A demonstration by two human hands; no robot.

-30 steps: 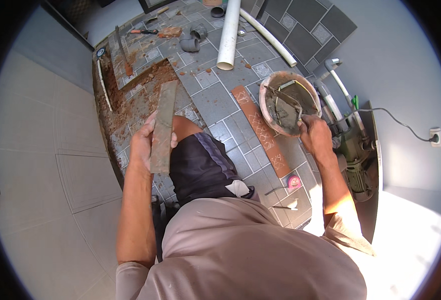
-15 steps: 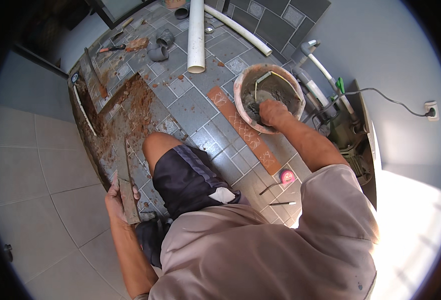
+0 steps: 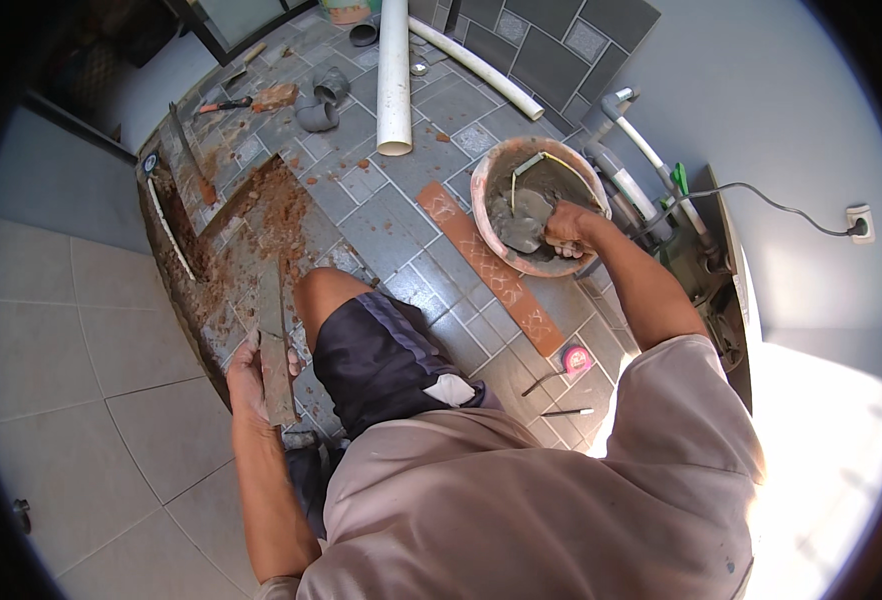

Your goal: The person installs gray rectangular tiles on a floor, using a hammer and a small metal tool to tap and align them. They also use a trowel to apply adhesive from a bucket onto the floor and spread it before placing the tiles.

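Observation:
My right hand [image 3: 569,228] is closed around a trowel, its handle hidden in the fist. The trowel's blade [image 3: 524,222] carries grey mortar inside a round bucket [image 3: 478,200] with a wire handle. Wet mortar lies in the bucket around the blade. At the lower left, my left hand [image 3: 247,385] grips a narrow grey-brown strip, apparently cut tile [image 3: 278,380], fingers on one side and thumb on the other. Beyond that hand lies a dug-out trench [image 3: 271,205] with loose reddish soil. A long brown tile strip [image 3: 491,268] with pale markings lies beside the bucket.
A pink tape measure [image 3: 575,358] and a pen [image 3: 568,411] lie near my right side. White pipes [image 3: 393,90], grey elbow fittings [image 3: 317,115] and a broken brick [image 3: 275,95] are on the far floor. Upright pipes and a pump [image 3: 706,290] stand along the right wall.
My right hand has drawn back to the right within the bucket, bringing the mortar-covered trowel blade into sight. My left hand still holds the strip, slightly farther up and right in view.

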